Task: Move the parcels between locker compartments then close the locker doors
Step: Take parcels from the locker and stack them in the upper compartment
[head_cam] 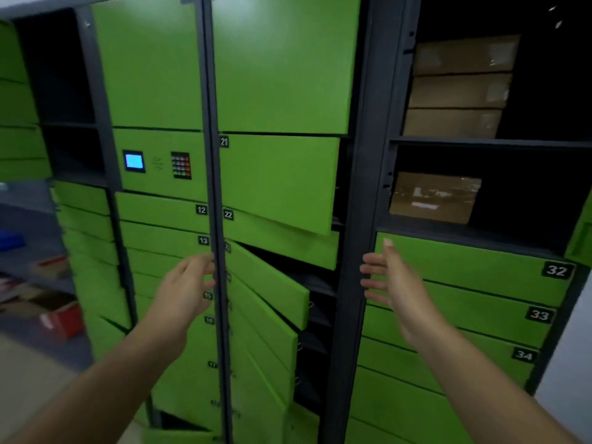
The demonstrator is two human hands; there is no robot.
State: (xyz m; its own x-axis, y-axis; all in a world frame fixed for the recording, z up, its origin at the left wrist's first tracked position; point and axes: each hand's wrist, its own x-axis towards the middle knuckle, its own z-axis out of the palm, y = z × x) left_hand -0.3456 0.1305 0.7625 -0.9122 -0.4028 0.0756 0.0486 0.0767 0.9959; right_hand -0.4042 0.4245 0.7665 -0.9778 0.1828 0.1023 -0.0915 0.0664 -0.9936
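Note:
A green parcel locker (278, 68) fills the view. In the right column, three stacked cardboard parcels (458, 88) lie in the open top compartment. One taped cardboard parcel (435, 197) sits in the open compartment below them. In the middle column, door 21 (282, 181) and several narrow doors (269, 283) under it stand ajar. My left hand (185, 290) is open, empty, in front of the dark post beside those narrow doors. My right hand (394, 283) is open, empty, in front of door 32 (474, 267), below the single parcel.
A control panel with a blue screen (134, 161) and a keypad (181, 165) sits left of centre. Open empty compartments (61, 91) are at the upper left. Boxes, one of them red (62, 318), lie on the floor at the far left.

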